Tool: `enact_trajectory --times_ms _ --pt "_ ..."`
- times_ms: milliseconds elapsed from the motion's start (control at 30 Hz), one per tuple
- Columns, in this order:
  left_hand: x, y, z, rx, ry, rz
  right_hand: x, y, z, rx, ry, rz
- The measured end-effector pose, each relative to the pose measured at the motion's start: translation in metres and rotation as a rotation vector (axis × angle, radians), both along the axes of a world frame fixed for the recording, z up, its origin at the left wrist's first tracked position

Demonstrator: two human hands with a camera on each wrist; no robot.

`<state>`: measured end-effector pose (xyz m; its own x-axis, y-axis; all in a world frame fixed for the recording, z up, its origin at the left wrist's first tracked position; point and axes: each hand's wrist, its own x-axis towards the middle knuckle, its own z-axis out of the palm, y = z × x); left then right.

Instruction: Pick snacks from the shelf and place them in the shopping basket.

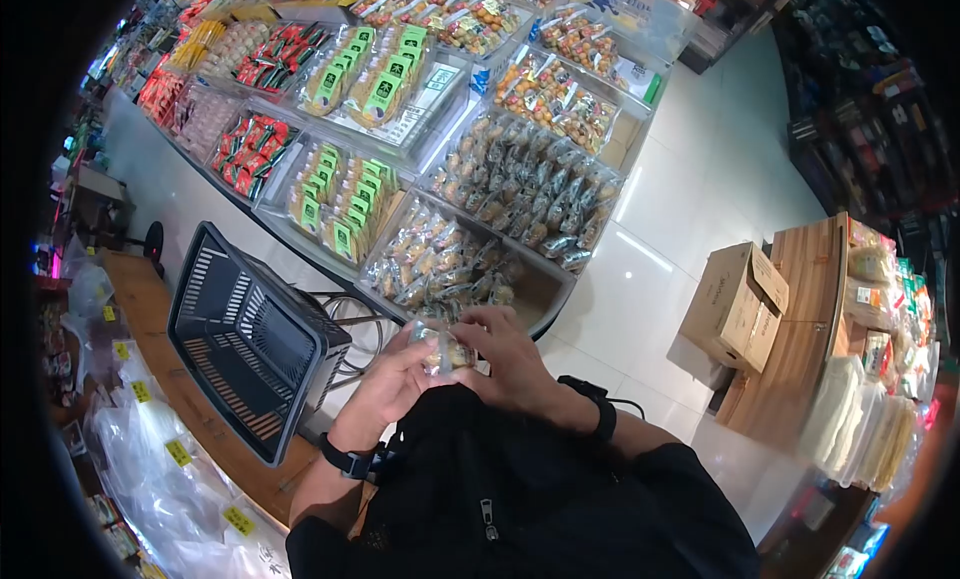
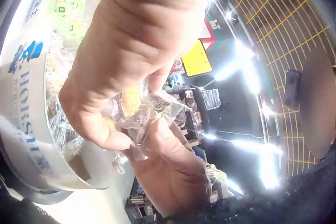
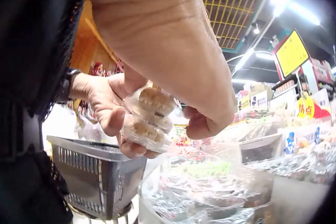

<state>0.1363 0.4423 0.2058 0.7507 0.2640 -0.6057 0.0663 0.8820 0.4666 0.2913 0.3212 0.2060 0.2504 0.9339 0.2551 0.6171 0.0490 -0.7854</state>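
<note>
Clear-wrapped small round pastries (image 1: 434, 345) are held between both hands, in front of the person's body. My left hand (image 1: 388, 384) grips them, its thumb along the near side; two pastries (image 3: 156, 101) show through the film in the right wrist view. From the other side my right hand (image 1: 508, 354) pinches the crinkled wrapper (image 2: 152, 111), as the left wrist view shows. Just beyond the hands, a display bin holds many similar clear-wrapped pieces (image 1: 425, 254). Part of the packets is hidden behind the fingers.
A dark shopping basket (image 1: 185, 324) stands to the left of the hands. Ahead are bins of green-labelled packs (image 1: 385, 79), red packets (image 1: 250, 154) and other wrapped snacks (image 1: 555, 104). A cardboard box (image 1: 735, 304) sits at right by a wooden shelf (image 1: 790, 339). Plastic bags (image 1: 150, 459) hang at lower left.
</note>
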Motion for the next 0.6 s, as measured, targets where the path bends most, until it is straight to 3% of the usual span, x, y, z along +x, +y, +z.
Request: enact_trajectory --times_ms 33,133,233,333,600 --pt "0.004 -0.002 -0.001 0.004 -0.012 -0.007 0.001 -0.002 0.005 -0.004 -0.081 -0.018" --pt "0.014 -0.001 -0.008 0.099 -0.039 -0.087 0.003 -0.005 0.001 -0.105 -0.014 0.000" --pt "0.015 0.008 -0.012 0.119 -0.026 -0.069 0.021 -0.010 -0.017 -0.039 0.101 -0.202" --pt "0.006 0.020 -0.015 0.143 -0.024 -0.073 0.042 -0.006 -0.028 -0.155 0.098 -0.394" --pt "-0.010 0.036 -0.016 0.207 0.001 -0.152 0.062 0.022 -0.079 -0.494 -0.268 -0.456"
